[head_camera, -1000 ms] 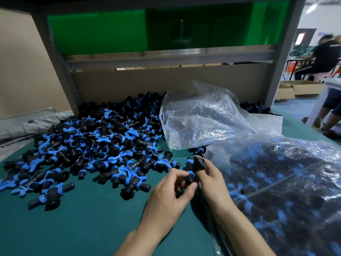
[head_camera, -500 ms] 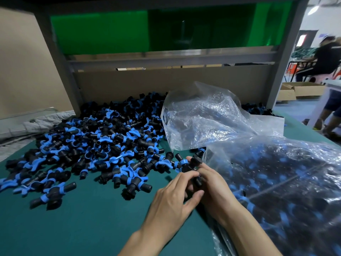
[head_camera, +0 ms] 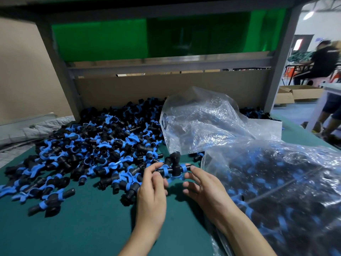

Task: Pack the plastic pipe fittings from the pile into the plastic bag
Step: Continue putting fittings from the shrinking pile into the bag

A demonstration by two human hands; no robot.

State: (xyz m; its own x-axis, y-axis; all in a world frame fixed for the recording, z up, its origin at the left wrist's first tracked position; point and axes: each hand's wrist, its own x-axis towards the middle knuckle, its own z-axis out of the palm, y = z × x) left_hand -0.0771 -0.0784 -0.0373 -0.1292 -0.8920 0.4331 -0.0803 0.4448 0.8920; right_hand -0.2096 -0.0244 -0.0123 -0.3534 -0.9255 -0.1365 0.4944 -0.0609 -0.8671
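The left hand (head_camera: 151, 196) and the right hand (head_camera: 204, 189) are showing bare, each running into a bare forearm that is carrying on to the lower edge of the view. The fingernails are looking short and plain.

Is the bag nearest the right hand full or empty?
Nearly full: the bag bulges, with black-and-blue fittings showing throughout its clear plastic.
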